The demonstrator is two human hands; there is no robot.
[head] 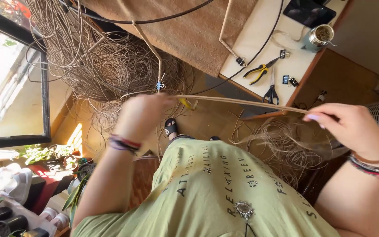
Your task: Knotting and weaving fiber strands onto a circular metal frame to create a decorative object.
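Tan fibre strand [242, 102] stretches taut across mid-frame, pinched at each end by left hand [143, 115] and right hand [352, 125]. Two tangled fibre heaps [106, 66]. One white table [259, 48], upper right: one pair of pliers [262, 69], one pair of scissors [271, 92], two binder clips [289, 80]. Window at left.

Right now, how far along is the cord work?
Done: a short wrapped stretch hangs from the frame, held by a small blue clip. In hand: the left hand and right hand pull a bundle of tan cord strands taut between them. Left: most of it, judging by the big loose cord heap and a smaller coil unused. Pliers and scissors lie on the table.
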